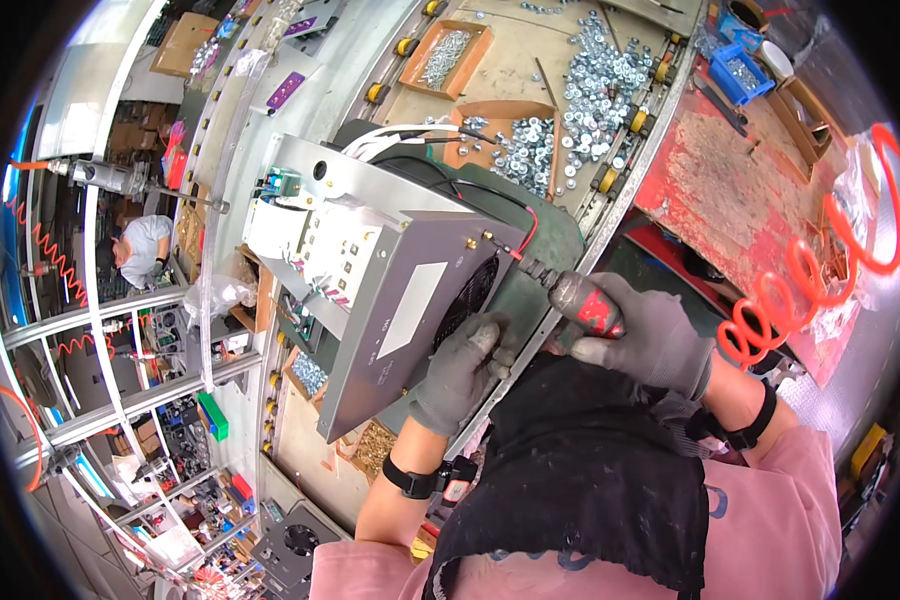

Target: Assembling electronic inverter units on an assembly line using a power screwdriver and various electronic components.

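A grey metal housing [380, 330] with a round black fan [467, 305] in its end panel stands tilted on the bench. My right hand [650, 335], in a grey glove, is wrapped round a red and dark grey power screwdriver [582, 300]. The driver's tip points at the panel's upper corner, by a small brass-coloured fastener [487, 236]. My left hand [460, 375], gloved too, is beside the fan with its fingers curled. What those fingers hold, if anything, I cannot make out. White cables [395, 135] and thin red and black wires [530, 225] come out above the housing.
Behind the housing lie loose flanged nuts [600, 90], a cardboard tray of screws [445, 58] and a carton of nuts [525, 150]. A coiled orange air hose [805, 280] hangs at right over a worn red table [740, 180]. Another driver [120, 180] hangs at left; a person [142, 248] works beyond.
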`<action>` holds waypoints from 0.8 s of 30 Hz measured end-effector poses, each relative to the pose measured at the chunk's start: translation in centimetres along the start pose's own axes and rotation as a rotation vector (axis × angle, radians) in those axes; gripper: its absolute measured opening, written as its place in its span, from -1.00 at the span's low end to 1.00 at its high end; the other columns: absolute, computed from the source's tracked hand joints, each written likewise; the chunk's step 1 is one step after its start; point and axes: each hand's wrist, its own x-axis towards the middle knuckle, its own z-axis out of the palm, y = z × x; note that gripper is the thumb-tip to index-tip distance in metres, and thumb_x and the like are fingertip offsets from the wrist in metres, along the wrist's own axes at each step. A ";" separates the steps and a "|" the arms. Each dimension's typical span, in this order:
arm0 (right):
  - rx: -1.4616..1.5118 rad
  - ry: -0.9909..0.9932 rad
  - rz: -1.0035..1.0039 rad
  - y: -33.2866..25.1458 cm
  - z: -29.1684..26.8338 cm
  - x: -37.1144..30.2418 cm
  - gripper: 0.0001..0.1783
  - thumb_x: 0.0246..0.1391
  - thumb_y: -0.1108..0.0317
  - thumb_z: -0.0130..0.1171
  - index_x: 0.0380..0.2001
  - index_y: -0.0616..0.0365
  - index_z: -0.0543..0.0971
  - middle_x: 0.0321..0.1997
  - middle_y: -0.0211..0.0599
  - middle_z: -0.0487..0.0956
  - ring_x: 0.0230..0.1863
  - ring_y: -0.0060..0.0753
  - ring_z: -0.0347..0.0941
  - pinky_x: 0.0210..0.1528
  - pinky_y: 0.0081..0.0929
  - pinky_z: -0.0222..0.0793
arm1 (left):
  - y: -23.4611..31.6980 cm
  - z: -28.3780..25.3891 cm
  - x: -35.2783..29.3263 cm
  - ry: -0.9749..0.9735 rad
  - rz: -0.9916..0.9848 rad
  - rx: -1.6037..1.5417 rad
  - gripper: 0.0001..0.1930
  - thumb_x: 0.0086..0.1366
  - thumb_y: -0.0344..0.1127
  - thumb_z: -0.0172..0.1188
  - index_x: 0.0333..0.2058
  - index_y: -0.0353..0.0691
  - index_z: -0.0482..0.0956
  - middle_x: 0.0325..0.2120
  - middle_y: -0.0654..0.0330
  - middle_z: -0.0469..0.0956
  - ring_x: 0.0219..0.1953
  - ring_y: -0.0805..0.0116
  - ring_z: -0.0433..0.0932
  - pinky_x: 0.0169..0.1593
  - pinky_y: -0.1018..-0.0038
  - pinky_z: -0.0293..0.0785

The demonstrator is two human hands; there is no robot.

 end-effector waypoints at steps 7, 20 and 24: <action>-0.216 0.033 -0.026 -1.1 -1.7 0.9 -0.26 -0.10 -0.16 0.20 0.03 0.11 0.33 -0.51 -0.04 0.54 -0.39 0.05 0.51 -0.30 -0.14 0.36 | -0.3 -2.5 -2.6 0.073 -0.035 0.222 -0.60 0.34 -0.16 0.02 0.00 -0.38 0.36 -0.35 0.22 0.46 -0.45 0.56 0.40 -0.34 0.64 0.40; 0.085 0.095 -0.086 7.4 -4.1 1.3 -0.09 -0.20 -0.25 0.27 0.10 0.15 0.29 -0.08 0.03 0.51 -0.01 0.04 0.45 -0.03 -0.24 0.36 | -3.0 -5.1 -5.4 0.346 -0.034 0.352 -0.66 0.37 -0.24 -0.02 0.01 -0.33 0.42 -0.29 0.19 0.51 -0.35 0.52 0.49 -0.32 0.64 0.47; -0.188 0.498 0.318 21.7 -6.8 2.3 -0.39 -0.02 0.06 0.20 0.03 0.20 0.36 -0.38 -0.30 0.53 -0.36 -0.40 0.46 -0.29 -0.42 0.37 | -4.9 -6.4 -6.4 0.520 -0.024 0.223 -0.66 0.34 -0.23 0.03 -0.01 -0.32 0.45 -0.34 0.20 0.52 -0.37 0.51 0.50 -0.34 0.63 0.48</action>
